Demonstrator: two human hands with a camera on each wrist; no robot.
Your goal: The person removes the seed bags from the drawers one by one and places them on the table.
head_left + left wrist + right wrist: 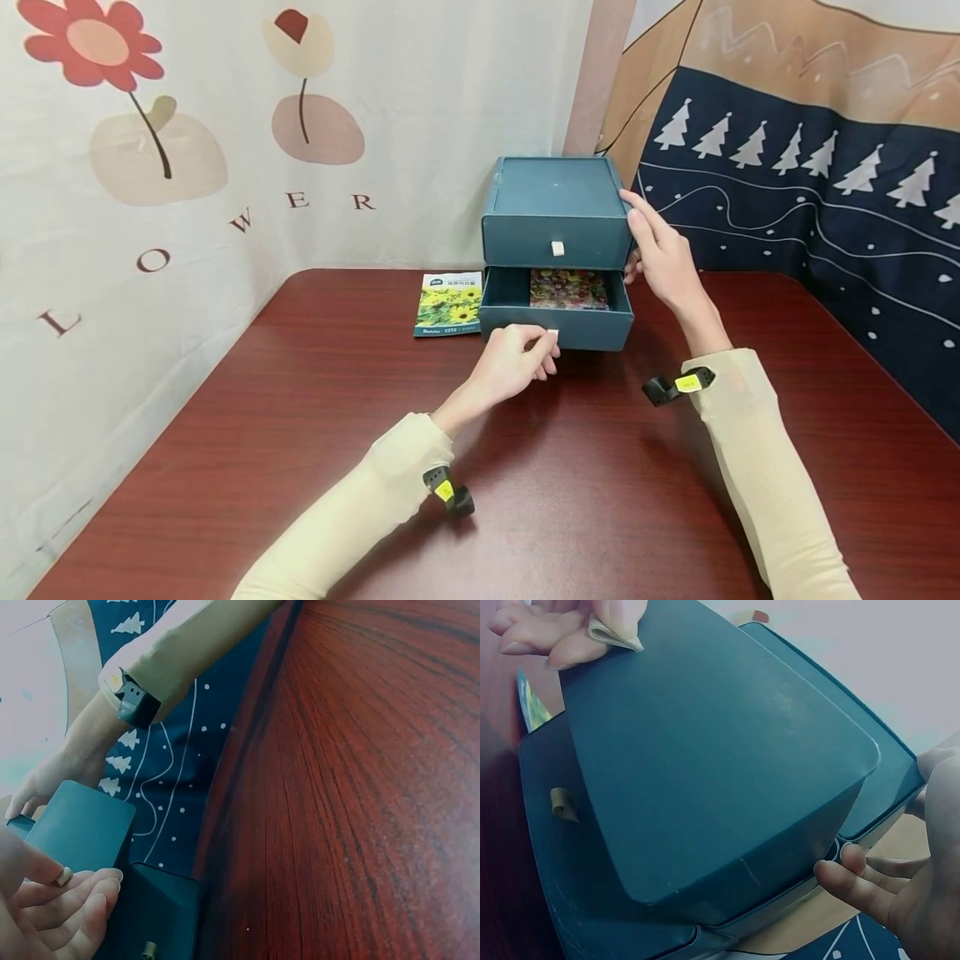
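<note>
A dark teal two-drawer box [555,187] stands at the back of the table. Its lower drawer [600,329] is pulled out, and a packet with a flower picture [567,290] lies inside. My left hand [513,358] pinches the light fabric pull tab [615,635] on that drawer's front between thumb and fingers. The upper drawer [525,242] is closed, its own pull tab [557,248] hanging free. Against the box's right side rests my right hand [663,254], with extended fingers touching its top edge and side wall.
A seed packet with yellow flowers [448,305] lies just left of the box on the reddish-brown table [337,400]. Behind hang a white curtain with printed flowers [435,125] and a navy cloth with white trees [825,208]. Each sleeve carries a black wrist camera [450,493].
</note>
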